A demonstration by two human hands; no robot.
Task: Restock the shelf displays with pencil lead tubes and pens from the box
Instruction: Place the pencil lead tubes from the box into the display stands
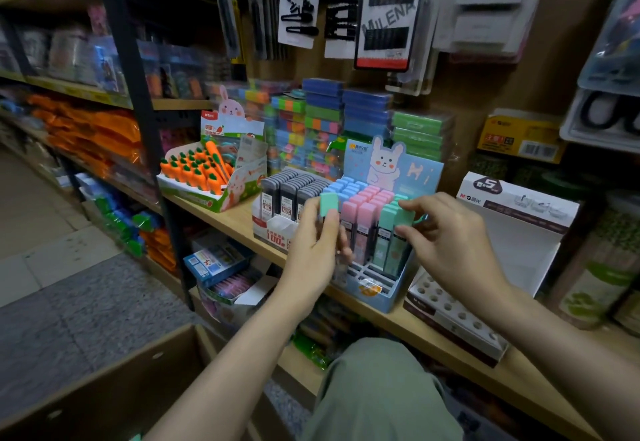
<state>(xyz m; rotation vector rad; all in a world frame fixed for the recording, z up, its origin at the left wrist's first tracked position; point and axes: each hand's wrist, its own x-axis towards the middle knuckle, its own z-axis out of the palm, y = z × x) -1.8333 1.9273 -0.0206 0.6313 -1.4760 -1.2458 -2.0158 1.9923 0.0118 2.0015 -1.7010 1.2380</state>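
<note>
On the wooden shelf (239,222), just in front of me, stands the pale blue cardboard display tray with a rabbit backing card (388,288). My left hand (311,250) pinches a mint-green capped pencil lead tube (328,204) above its near left slots, grip clenched on it. My right hand (450,243) pinches the mint-green tubes already slotted at the tray's right (393,233). I judge the risks plain: the slots are narrow, so a tilted tube could jam or knock the pink tubes (360,219) beside it, and my right fingers could drag seated tubes out.
</note>
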